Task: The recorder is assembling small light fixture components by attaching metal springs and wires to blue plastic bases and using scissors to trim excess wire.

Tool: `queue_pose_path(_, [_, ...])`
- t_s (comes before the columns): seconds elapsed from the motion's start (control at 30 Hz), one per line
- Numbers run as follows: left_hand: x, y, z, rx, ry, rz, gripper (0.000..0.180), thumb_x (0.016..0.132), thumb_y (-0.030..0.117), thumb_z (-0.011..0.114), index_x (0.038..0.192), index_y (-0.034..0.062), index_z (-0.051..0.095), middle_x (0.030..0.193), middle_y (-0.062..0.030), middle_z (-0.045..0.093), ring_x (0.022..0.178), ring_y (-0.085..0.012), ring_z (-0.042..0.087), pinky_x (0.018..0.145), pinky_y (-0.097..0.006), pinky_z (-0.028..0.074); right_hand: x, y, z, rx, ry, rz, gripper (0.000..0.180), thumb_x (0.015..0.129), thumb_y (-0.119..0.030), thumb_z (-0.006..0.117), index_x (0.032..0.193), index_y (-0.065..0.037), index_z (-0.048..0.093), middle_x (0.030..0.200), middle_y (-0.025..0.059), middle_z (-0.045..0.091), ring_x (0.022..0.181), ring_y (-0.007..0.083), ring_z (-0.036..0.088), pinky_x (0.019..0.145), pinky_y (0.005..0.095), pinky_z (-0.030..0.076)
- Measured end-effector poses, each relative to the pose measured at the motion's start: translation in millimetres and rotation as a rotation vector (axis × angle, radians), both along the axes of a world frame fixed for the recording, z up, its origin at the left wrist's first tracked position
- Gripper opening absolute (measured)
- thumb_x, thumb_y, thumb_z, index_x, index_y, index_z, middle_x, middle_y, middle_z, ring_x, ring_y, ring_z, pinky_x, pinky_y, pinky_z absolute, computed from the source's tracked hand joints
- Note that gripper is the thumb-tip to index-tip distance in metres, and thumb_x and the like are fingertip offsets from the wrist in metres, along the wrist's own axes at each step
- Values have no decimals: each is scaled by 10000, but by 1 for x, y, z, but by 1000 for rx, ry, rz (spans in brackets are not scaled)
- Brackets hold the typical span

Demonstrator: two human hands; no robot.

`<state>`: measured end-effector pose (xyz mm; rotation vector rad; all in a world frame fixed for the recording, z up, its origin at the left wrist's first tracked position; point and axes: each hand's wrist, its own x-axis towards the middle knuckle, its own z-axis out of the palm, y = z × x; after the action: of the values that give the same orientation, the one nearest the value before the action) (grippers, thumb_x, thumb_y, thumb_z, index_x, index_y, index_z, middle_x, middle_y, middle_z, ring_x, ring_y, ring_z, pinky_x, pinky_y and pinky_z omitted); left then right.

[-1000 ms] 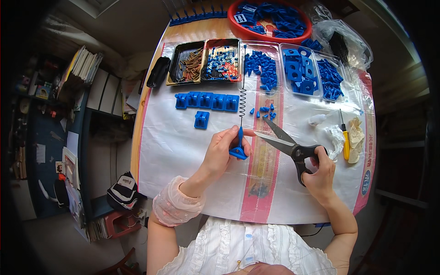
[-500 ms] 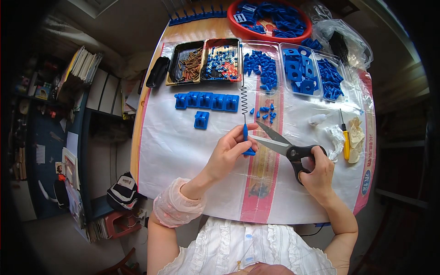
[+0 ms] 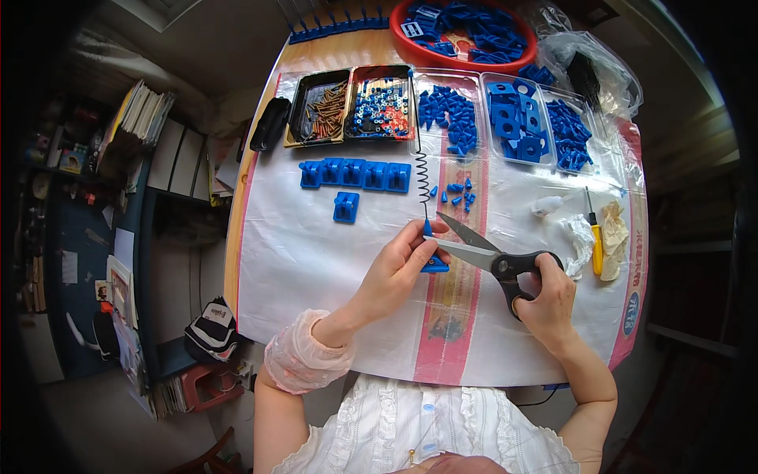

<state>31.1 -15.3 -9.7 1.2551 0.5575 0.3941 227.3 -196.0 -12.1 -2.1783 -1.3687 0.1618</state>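
Note:
My left hand [image 3: 392, 265] pinches a blue plastic piece with a flat foot [image 3: 436, 266] and a narrow cone-shaped top. A thin black coiled wire [image 3: 422, 170] rises from that cone toward the trays. In my right hand [image 3: 549, 300] is a pair of black-handled scissors [image 3: 505, 265], fingers through the loops. Their blades are parted and point left, with the tips at the blue cone and my left fingertips. I cannot tell whether a blade touches the piece. Beyond my left hand sits a single blue clip-like block [image 3: 345, 207], with a row of similar blocks [image 3: 355, 174] behind it.
Several small blue cones [image 3: 455, 189] lie loose past the scissors. Farther back stand a tray of screws [image 3: 296, 130], a tray of nuts [image 3: 383, 130], boxes of blue parts [image 3: 493, 150] and a red basin [image 3: 466, 65]. At right lie a yellow screwdriver [image 3: 597, 251] and crumpled paper [image 3: 579, 245].
The blue piece has turned and tilted slightly in my left fingers, its foot shifting right. The scissor blades have come a little left, closer to the cone. The coil has shifted slightly.

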Motion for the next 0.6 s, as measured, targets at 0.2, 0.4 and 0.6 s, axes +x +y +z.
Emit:
queue_pose_path(0.2, [-3,4,-7,42,7,-45,278,1078,194,429,1253,-1,521,924,-32,631,893,-76,605,846,-238,501,0,0,0,1,-3,0,405,555,-18,740,880,-32,498,683,101,549,610,302,583,555,394,454])
queue_pose_path(0.4, [0,0,-1,45,16,-6,261,1078,190,429,1237,9,528,909,-27,634,874,-68,596,831,-234,499,0,-1,-2,-3,-8,5,401,564,-24,744,883,-32,501,676,97,546,602,298,581,551,393,450])
queue_pose_path(0.6, [-3,2,-5,31,7,-38,272,1077,186,433,1252,-2,522,954,-32,636,897,-71,604,843,-237,504,0,-1,-1,1,1,0,396,570,-28,744,883,-33,502,673,96,545,600,297,580,551,394,447])
